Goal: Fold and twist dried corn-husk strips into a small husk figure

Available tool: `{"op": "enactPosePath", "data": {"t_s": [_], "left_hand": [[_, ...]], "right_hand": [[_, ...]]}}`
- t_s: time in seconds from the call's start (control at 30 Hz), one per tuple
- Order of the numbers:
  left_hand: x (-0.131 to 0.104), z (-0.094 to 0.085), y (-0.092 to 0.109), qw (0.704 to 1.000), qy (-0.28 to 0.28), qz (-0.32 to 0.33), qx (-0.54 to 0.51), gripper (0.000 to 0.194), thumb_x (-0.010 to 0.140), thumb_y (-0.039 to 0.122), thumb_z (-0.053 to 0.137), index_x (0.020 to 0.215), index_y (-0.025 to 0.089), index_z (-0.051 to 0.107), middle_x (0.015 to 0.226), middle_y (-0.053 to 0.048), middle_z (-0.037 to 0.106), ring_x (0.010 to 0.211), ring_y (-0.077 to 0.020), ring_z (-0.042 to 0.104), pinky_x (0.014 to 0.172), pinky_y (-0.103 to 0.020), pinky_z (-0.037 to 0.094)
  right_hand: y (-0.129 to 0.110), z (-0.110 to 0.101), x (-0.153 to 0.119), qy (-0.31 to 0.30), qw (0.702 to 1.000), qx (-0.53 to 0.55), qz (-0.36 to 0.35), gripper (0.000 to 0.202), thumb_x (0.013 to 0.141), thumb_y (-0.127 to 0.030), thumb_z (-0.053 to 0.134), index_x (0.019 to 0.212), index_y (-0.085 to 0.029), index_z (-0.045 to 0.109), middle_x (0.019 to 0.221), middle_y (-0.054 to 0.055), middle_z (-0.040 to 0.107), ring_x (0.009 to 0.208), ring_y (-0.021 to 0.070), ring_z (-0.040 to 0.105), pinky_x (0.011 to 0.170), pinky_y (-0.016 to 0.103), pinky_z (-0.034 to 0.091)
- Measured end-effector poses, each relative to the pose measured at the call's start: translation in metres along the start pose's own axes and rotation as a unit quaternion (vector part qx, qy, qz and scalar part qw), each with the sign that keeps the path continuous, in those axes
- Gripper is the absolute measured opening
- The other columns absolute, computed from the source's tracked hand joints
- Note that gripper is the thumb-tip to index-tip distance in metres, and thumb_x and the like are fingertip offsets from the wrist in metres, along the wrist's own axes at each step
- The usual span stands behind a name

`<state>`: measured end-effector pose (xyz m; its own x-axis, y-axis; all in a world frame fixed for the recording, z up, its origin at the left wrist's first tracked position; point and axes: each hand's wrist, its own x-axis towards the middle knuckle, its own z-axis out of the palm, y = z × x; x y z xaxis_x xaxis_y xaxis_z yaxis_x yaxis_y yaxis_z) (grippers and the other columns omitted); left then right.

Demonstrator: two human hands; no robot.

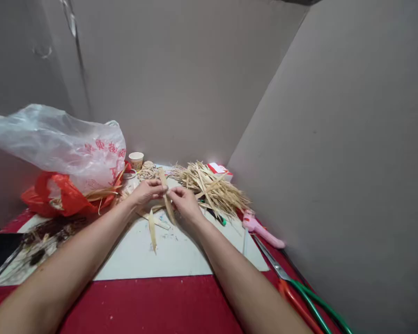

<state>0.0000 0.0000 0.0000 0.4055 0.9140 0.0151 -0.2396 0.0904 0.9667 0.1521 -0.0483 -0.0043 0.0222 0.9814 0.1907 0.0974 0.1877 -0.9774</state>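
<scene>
A long flat strip of dried straw [169,209] stands slanted between my two hands over the white board. My left hand [149,191] pinches it from the left, thumb and fingers pressed together. From the right, my right hand [184,200] grips the same strip at about mid-length, its fingertips close to the left ones. Below the hands another pale strip [152,231] lies or hangs over the board, with more strip pieces beside it. To the right of my right hand spreads a heap of dried straw strips [214,188].
A white board [153,269] covers part of the red tabletop [153,306]. Left are a clear plastic bag [66,144] and a red bag [57,192]; behind stands a paper cup [136,160]. Right lie a pink-handled tool [263,231] and scissors [282,273]. Grey walls enclose the table.
</scene>
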Motion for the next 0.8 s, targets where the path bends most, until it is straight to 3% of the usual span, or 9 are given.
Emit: {"op": "enactPosePath", "data": {"t_s": [0.17,0.4,0.6,0.8], "left_hand": [[0.0001,0.0006,0.0037,0.999,-0.015,-0.019,0.028,0.034,0.049,0.028,0.088,0.067,0.01,0.066,0.06,0.001,0.059,0.057,-0.008,0.054,0.06,-0.023,0.045],[-0.0025,0.002,0.0059,0.998,-0.013,-0.017,0.051,0.031,0.053,0.029,0.085,0.069,0.012,0.065,0.059,0.002,0.06,0.054,-0.0086,0.054,0.061,-0.025,0.048],[-0.0016,0.0014,0.0061,0.992,-0.041,0.009,0.117,0.024,0.06,0.028,0.081,0.069,0.012,0.065,0.059,0.002,0.06,0.053,-0.0071,0.052,0.058,-0.022,0.044],[-0.0039,0.0069,0.0093,0.988,-0.039,0.026,0.148,0.024,0.059,0.028,0.08,0.066,0.013,0.063,0.056,0.003,0.059,0.051,-0.0077,0.051,0.056,-0.022,0.042]], "right_hand": [[0.0019,0.001,0.0031,0.015,1.0,0.005,-0.025,0.019,0.062,-0.036,0.064,0.06,-0.017,0.059,0.055,-0.003,0.054,0.051,0.0097,0.045,0.051,0.023,0.036],[-0.0036,-0.0015,-0.0011,0.01,0.999,0.042,0.019,0.021,0.064,-0.037,0.065,0.066,-0.016,0.062,0.049,-0.003,0.056,0.04,0.0095,0.045,0.041,0.022,0.035],[-0.006,-0.0029,-0.0006,0.018,1.0,0.014,0.018,0.02,0.064,-0.036,0.063,0.061,-0.017,0.06,0.045,-0.003,0.054,0.038,0.0095,0.044,0.039,0.022,0.035],[-0.0005,-0.0035,0.0011,0.026,0.998,-0.05,-0.028,0.017,0.066,-0.032,0.058,0.058,-0.017,0.06,0.046,-0.002,0.055,0.042,0.0103,0.046,0.044,0.022,0.035]]}}
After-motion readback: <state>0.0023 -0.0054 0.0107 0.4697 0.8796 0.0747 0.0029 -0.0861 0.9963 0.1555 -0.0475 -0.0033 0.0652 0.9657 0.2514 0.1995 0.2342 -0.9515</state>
